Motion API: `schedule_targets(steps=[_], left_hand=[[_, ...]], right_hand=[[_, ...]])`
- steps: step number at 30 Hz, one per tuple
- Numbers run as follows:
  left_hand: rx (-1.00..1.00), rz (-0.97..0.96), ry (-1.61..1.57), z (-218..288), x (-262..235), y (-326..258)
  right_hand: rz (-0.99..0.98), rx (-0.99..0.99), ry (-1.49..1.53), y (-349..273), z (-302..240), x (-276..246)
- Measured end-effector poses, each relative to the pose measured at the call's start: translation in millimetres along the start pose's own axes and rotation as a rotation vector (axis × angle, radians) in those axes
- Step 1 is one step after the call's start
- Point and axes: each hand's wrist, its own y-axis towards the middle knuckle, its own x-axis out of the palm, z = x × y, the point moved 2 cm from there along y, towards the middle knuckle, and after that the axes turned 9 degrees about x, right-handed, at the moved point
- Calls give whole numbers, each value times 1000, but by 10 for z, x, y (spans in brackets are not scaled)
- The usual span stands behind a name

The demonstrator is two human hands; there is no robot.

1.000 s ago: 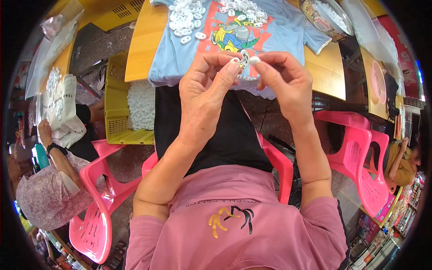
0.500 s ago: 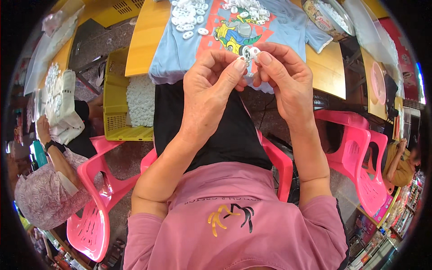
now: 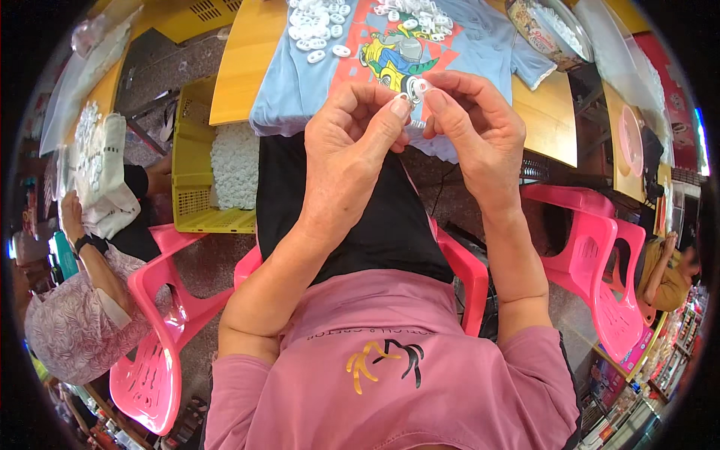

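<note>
My left hand (image 3: 351,146) and my right hand (image 3: 484,139) are raised close together over the table's near edge. Thumb and forefinger of the left pinch a small white plastic piece (image 3: 403,97), mostly covered by the fingertips. A white oval plastic piece with holes (image 3: 421,88) is pinched in the right. The two pieces meet or nearly meet; I cannot tell if they are joined. Beneath lies a light blue T-shirt (image 3: 279,97) with a cartoon print. On it rest a left pile of white two-hole oval pieces (image 3: 309,26) and a right pile of similar pieces (image 3: 424,16).
The wooden table (image 3: 234,75) carries a round tin (image 3: 551,34) of white pieces at the far right. A yellow crate (image 3: 184,169) with many white pieces (image 3: 234,169) stands left of my legs. Pink chairs (image 3: 161,367) flank me; a co-worker (image 3: 86,322) sits at left.
The white piece in my right hand has turned slightly and sits nearer the left hand's piece. Both hands stay in almost the same place.
</note>
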Motion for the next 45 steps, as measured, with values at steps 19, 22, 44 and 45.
schedule_targets(steps=[19, 22, 44, 45], left_hand=[[58, 7, -22, -26, -13, 1], [-24, -13, -148, -6, -30, 8], [112, -23, -24, -23, -30, -4], [134, -57, -33, -46, -37, -9]], right_hand=[[-23, -47, -17, -56, 46, 66], [-31, -82, -30, -54, 73, 67], [-125, 244, 412, 14, 170, 59], [-164, 278, 510, 18, 152, 60]])
